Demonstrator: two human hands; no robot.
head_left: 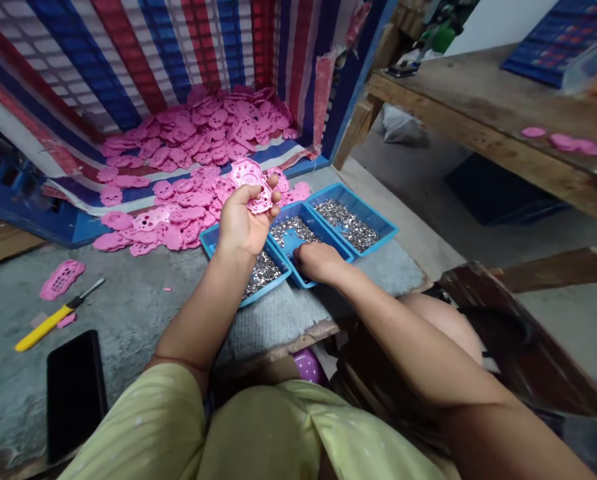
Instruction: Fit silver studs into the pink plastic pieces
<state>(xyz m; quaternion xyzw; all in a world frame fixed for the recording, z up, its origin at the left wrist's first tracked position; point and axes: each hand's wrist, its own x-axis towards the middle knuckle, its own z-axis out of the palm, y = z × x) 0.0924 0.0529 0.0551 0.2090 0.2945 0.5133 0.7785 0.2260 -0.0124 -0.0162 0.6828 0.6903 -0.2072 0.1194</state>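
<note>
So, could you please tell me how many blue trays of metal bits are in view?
3. The left tray lies under the left hand, the middle tray under the right hand, and the right tray lies beyond. None seems hidden.

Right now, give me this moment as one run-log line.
left hand: holds pink plastic part | right hand: fingers down in middle blue tray of small metal pieces | near: pink parts pile, yellow knife, phone
</note>
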